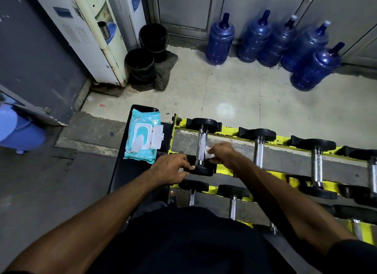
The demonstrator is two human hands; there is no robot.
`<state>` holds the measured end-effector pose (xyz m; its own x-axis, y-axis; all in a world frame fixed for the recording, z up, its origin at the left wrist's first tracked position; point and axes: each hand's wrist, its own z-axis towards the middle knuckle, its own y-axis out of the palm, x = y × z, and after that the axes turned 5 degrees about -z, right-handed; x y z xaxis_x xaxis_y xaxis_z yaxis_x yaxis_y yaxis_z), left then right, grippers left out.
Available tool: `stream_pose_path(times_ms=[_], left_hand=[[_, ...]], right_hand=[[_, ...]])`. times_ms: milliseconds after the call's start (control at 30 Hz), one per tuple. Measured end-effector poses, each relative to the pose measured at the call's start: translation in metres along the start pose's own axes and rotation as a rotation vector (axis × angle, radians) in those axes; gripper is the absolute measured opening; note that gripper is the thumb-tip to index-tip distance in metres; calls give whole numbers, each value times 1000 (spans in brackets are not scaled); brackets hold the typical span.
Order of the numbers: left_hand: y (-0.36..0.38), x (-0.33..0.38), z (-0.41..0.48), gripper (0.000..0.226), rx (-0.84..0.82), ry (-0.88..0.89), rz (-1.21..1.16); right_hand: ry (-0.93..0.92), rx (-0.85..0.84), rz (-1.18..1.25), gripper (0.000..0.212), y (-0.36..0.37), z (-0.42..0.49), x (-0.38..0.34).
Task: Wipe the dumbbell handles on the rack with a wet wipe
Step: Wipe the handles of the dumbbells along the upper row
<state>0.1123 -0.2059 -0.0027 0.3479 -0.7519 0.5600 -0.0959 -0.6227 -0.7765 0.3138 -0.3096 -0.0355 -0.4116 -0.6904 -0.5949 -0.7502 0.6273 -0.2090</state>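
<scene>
Head view: open pack of wipes (pixel 142 137) lies on black bench (pixel 122 171), left of yellow rack (pixel 229 130). Left hand (pixel 170 170) seems to pinch the near end of the leftmost dumbbell (pixel 202 133) on the top shelf. Right hand (pixel 221 152) clutches a white wipe (pixel 208 152) against its knurled handle (pixel 200 149).

Wipe pack (pixel 143 136) lies left of the rack (pixel 228 130).

— What lies ahead of you?
— Your pale tiled floor (pixel 234 85), with five blue water jugs (pixel 220 41) along grey metal panels (pixel 183 6).
— And on your left?
— Two black buckets (pixel 140 65) beside a white water dispenser (pixel 91 38), against a dark grey wall (pixel 30 55).
</scene>
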Motion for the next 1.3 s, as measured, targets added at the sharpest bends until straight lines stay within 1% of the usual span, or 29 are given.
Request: stream_pose_path(times_ms=[67,200,233,300,367,400,467,567,600,633,667,700,767,833,900,967,1000,1067,1133,1200,1300], left_hand=[[0,0,0,31,3,2,-5],[0,0,-1,31,-3,5,3],[0,1,-1,31,-2,5,3],[-1,2,-1,31,-10,1,5],[-2,3,-1,31,-11,1,11],[-3,3,-1,32,-13,2,14],[-4,3,-1,32,-20,2,21],[-4,3,-1,32,-26,8,26],[-4,3,-1,32,-26,7,26],[-4,3,0,32,-26,4,26],[-4,2,0,32,-24,2,25],[-3,2,0,31,-21,1,24],[-3,2,0,30,-18,3,21],[-3,3,0,30,-18,5,19],[-4,2,0,31,-24,6,22],[-4,2,0,32,-26,5,22],[-4,1,0,32,-26,5,21],[-4,1,-1,32,-20,6,31],[-3,2,-1,32,-16,9,32],[-3,2,0,32,-10,13,29],[-4,3,0,33,-18,12,33]], right_hand=[[18,-35,43,12,-3,5,-4],[-100,-50,240,20,3,4,-14],[-104,-44,272,23,5,1,-13],[-27,-26,223,28,6,-2,-6],[46,-21,93,25,6,0,-2],[45,-20,93,24,4,2,-4],[-4,1,167,24,3,4,-14],[-100,85,310,25,11,4,-26],[-124,119,352,22,15,3,-26],[-166,166,332,16,17,1,-22],[-240,226,231,11,18,0,-16],[-339,278,74,16,18,-4,-10],[-551,328,-253,25,17,-11,0],[-704,343,-451,25,20,-16,-1],[-767,385,-579,20,25,-20,-10],[-820,427,-799,17,29,-18,-15],[-854,410,-947,18,31,-17,-15],[-930,354,-1288,28,36,-20,-12],[-998,296,-1533,36,37,-20,-10],[-1027,277,-1709,36,39,-19,-16],[-994,351,-1804,29,38,-20,-33]])
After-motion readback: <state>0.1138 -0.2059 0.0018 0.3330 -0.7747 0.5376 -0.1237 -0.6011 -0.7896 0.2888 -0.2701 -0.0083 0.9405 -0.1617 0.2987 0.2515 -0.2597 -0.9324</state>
